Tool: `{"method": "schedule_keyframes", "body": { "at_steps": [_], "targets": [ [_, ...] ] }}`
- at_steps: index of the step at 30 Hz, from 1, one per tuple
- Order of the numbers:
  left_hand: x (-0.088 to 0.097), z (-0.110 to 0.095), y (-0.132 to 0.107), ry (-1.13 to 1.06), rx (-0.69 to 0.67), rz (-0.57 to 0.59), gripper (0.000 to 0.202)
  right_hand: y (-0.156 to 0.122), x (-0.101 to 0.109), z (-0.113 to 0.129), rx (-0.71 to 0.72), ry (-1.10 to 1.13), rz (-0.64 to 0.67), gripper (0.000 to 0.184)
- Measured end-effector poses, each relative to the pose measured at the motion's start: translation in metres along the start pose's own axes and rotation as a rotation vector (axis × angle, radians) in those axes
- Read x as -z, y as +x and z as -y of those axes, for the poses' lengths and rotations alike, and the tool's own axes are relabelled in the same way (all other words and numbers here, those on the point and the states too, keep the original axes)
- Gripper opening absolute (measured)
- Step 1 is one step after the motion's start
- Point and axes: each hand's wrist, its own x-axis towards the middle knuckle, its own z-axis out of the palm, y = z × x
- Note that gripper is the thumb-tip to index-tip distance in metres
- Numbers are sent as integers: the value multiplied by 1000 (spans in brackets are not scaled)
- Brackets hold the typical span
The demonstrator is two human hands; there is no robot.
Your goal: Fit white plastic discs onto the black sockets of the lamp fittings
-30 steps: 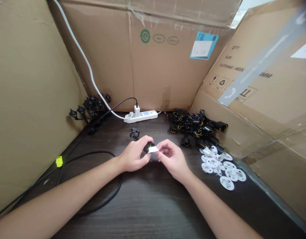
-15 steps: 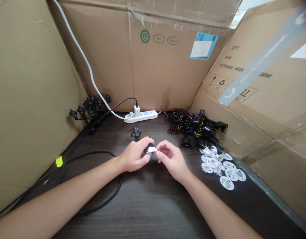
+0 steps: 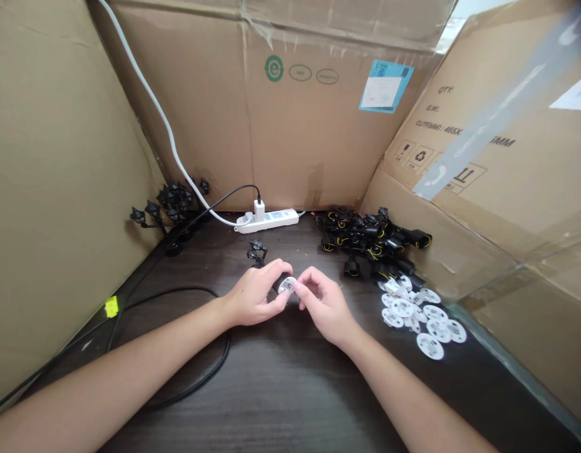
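My left hand (image 3: 259, 292) is closed around the black round base of a small lamp post, whose lantern heads (image 3: 257, 250) stick out beyond my fingers. My fingers hide most of that base. At its near end sits a white round disc (image 3: 287, 285) with slots and small metal parts on its face. My right hand (image 3: 324, 304) pinches the right edge of this disc between thumb and forefinger. Whether the disc is seated in the base or only held against it, I cannot tell.
Several loose white discs (image 3: 430, 346) lie to the right. Behind them is a pile of black lamp posts (image 3: 366, 236) with yellow wires. More lamp posts (image 3: 170, 204) stand at back left. A power strip (image 3: 276, 219) and a black cable (image 3: 219, 365) lie on the dark table, between cardboard walls.
The white disc has turned, so its round slotted face now shows where a plain white surface was seen. Both hands stay in nearly the same place.
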Motion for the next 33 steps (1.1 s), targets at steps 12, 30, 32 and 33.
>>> {"method": "schedule_keyframes", "body": {
  "at_steps": [12,30,32,33],
  "targets": [
    [-5,3,-1,41,-50,-24,35,1,-1,0,-43,91,45,35],
    [-3,0,2,150,-18,127,25,3,-2,-1,17,-139,-137,22],
    [-3,-2,3,151,-6,134,23,2,-2,-1,41,-156,-155,18],
    [-3,-3,3,152,-1,137,23,1,-2,-1,63,-161,-162,15]
  ]
}}
